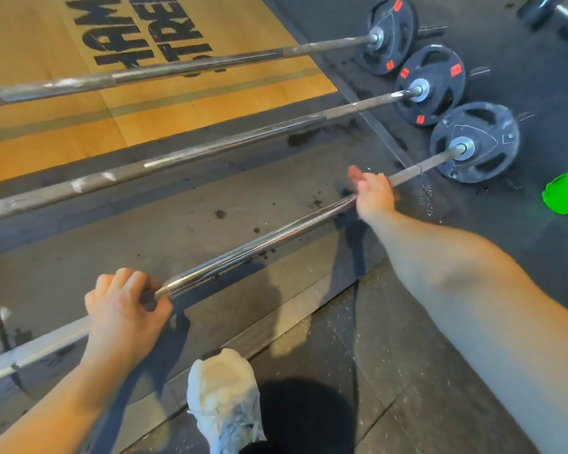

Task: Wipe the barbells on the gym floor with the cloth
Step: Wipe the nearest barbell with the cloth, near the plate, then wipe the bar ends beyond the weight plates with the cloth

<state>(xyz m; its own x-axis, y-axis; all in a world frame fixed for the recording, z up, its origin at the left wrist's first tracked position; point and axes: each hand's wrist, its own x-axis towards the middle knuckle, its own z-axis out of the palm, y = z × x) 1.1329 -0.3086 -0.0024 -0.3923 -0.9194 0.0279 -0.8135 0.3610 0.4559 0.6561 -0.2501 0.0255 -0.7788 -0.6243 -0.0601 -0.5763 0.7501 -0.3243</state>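
Three barbells lie side by side on the gym floor, each with a black plate at its right end. My left hand (pixel 125 306) grips the shaft of the nearest barbell (pixel 259 239) low in the view. Further along the same shaft my right hand (pixel 372 194) curls over the bar, blurred, a short way from its plate (pixel 475 142). No cloth shows in either hand. A bright green cloth (pixel 565 191) lies on the black mat at the right edge. The middle barbell (pixel 210 149) and the far barbell (pixel 177 65) carry white chalky marks.
My white shoe (pixel 223 398) stands on the rubber floor just below the bar. A wooden lifting platform (pixel 47 60) with black lettering lies beyond the bars. Dumbbells (pixel 560 14) sit at the top right corner. Dark crumbs dot the grey mat.
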